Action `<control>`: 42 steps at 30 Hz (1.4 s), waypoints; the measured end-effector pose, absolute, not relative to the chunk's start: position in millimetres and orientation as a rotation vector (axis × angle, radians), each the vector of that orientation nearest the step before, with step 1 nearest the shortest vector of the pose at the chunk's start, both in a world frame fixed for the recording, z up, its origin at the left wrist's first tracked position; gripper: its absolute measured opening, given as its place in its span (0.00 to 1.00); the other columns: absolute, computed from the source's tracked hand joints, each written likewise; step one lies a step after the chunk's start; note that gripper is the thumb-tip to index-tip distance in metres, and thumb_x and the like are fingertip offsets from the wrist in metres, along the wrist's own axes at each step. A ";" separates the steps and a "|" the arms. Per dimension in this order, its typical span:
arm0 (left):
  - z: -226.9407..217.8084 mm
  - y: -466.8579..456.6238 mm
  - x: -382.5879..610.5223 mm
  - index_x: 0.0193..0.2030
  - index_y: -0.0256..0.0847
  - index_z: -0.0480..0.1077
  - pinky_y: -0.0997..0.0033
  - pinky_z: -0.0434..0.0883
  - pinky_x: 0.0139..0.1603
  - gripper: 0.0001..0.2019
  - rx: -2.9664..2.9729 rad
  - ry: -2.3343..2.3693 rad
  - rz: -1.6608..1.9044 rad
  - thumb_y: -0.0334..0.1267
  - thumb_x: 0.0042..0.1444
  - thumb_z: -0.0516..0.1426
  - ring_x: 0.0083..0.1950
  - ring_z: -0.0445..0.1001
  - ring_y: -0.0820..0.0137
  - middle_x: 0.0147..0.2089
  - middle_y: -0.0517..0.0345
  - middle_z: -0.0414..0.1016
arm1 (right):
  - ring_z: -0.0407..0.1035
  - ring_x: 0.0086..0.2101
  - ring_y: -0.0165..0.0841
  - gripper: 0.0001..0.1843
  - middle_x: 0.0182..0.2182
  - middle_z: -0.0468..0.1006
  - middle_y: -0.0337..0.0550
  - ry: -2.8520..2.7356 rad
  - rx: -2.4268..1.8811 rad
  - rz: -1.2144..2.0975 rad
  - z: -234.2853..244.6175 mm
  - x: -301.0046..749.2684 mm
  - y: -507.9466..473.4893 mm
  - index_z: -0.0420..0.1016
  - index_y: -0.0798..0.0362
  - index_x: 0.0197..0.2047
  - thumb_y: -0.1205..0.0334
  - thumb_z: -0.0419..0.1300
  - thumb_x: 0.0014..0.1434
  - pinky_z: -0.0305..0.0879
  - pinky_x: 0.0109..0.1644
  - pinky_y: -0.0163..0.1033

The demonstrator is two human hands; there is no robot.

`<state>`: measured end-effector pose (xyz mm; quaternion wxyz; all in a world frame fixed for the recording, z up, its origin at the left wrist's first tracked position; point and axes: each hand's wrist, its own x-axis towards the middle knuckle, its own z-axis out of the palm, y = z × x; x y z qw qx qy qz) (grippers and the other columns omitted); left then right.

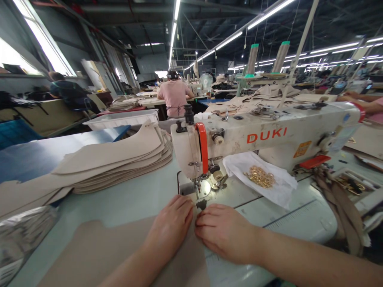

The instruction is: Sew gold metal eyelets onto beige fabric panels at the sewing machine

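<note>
My left hand (170,227) lies on a beige fabric piece (98,251) spread on the sewing table, its fingers curled together and pressing the cloth just in front of the presser foot (200,190). My right hand (226,231) sits beside it with fingers curled, pinching the fabric's edge. Between the fingertips a small dark part (201,204) shows near the needle. The white DUKI sewing machine (266,135) stands right behind both hands.
A stack of cut beige pieces (119,159) lies at the left. Gold metal rings (259,177) rest on a white cloth under the machine arm. Beige straps (341,207) hang at the right. A person in a pink shirt (175,95) sits ahead at another table.
</note>
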<state>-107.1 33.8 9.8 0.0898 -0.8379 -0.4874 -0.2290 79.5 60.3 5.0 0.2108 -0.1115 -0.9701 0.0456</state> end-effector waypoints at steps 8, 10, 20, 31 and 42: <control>6.6 35.7 -108.6 0.31 0.40 0.68 0.66 0.71 0.40 0.12 -2.496 -1.470 -0.681 0.29 0.62 0.47 0.37 0.70 0.66 0.32 0.56 0.73 | 0.67 0.42 0.34 0.08 0.38 0.76 0.44 -2.754 -0.336 0.074 8.1 78.4 57.9 0.72 0.55 0.40 0.65 0.52 0.63 0.59 0.52 0.40; 6.3 36.4 -109.1 0.30 0.40 0.68 0.66 0.71 0.39 0.12 -2.505 -1.471 -0.693 0.29 0.62 0.47 0.36 0.70 0.66 0.32 0.56 0.73 | 0.66 0.41 0.35 0.07 0.37 0.76 0.45 -2.795 -0.347 0.005 12.1 77.3 57.1 0.72 0.56 0.39 0.65 0.54 0.63 0.60 0.50 0.41; 12.8 31.0 -110.0 0.33 0.39 0.69 0.67 0.72 0.40 0.11 -2.554 -1.506 -0.809 0.30 0.62 0.47 0.37 0.71 0.67 0.34 0.55 0.75 | 0.65 0.42 0.36 0.08 0.38 0.73 0.45 -2.824 -0.409 -0.163 17.7 73.3 71.8 0.71 0.58 0.43 0.66 0.55 0.63 0.61 0.52 0.42; 19.1 26.4 -112.8 0.37 0.39 0.72 0.68 0.74 0.44 0.10 -2.607 -1.572 -0.805 0.27 0.60 0.49 0.40 0.73 0.68 0.38 0.55 0.77 | 0.64 0.45 0.37 0.07 0.40 0.74 0.47 -2.813 -0.420 -0.129 14.1 70.3 72.6 0.72 0.58 0.43 0.67 0.56 0.62 0.61 0.53 0.42; 14.2 22.3 -114.7 0.41 0.38 0.72 0.65 0.74 0.47 0.11 -2.589 -1.528 -0.794 0.29 0.61 0.48 0.44 0.74 0.66 0.42 0.52 0.78 | 0.65 0.41 0.37 0.06 0.37 0.73 0.46 -2.836 -0.386 -0.172 16.3 70.1 73.5 0.72 0.58 0.40 0.67 0.56 0.61 0.60 0.52 0.42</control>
